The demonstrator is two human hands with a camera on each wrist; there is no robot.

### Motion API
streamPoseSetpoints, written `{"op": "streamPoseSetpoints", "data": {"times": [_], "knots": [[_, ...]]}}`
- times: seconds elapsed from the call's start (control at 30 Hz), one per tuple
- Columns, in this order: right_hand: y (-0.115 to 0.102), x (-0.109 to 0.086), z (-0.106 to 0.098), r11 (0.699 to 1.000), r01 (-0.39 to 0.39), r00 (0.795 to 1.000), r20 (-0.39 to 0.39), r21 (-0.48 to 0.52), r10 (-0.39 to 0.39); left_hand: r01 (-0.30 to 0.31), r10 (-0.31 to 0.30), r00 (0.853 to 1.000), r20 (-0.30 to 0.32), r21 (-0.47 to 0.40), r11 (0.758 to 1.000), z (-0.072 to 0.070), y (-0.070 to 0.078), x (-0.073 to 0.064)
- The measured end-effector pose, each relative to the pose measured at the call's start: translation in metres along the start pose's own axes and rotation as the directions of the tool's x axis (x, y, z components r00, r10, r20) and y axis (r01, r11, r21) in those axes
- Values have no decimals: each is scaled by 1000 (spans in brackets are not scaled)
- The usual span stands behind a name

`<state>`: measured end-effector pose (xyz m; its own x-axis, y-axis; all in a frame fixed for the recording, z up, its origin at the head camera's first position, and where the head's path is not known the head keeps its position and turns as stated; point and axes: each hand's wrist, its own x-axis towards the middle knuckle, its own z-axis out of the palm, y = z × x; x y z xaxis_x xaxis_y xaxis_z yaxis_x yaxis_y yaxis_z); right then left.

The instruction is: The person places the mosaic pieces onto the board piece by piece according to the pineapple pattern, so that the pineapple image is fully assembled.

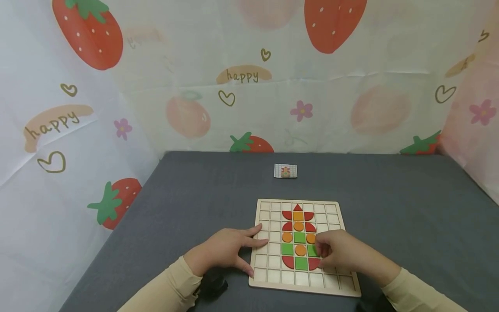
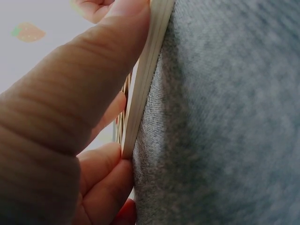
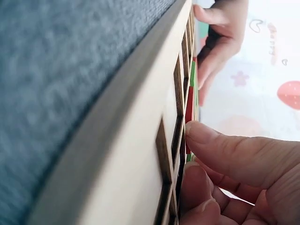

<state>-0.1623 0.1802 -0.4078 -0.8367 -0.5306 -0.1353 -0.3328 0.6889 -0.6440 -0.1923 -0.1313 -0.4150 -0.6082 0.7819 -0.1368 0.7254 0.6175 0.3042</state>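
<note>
A square wooden grid board (image 1: 274, 274) lies on the table, with red, orange and green flat pieces in its middle columns. My left hand (image 1: 228, 247) rests at the board's left edge, fingers spread; in the left wrist view its thumb (image 2: 126, 9) touches the pale side of the board. Over the lower right of the pattern, my right hand (image 1: 343, 251) has curled fingers. Its thumb (image 3: 206, 133) meets a red quarter-circle piece (image 1: 313, 264) in the bottom row, pinched against fingers that partly hide it. A green square (image 1: 312, 250) beside those fingers is partly covered.
Behind the board lies a small pattern card (image 1: 286, 171) with a similar coloured figure. The dark grey table (image 1: 202, 186) meets a white fabric backdrop (image 1: 148, 108) printed with strawberries. Black wrist-worn gear (image 1: 213, 284) shows under the left wrist.
</note>
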Motion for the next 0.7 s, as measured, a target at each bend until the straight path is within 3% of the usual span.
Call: {"op": "streamPoseSetpoints", "data": {"times": [0.53,0.7], "knots": [[4,5,-11,1000,30,999,36,-5,-30,-12,12,1000,13,2,1000,-2,-2,3],[10,4,-27,1000,-13,1000,-25,-26,13,-10,11,1000,27,-37,999,-8,-7,5]]}}
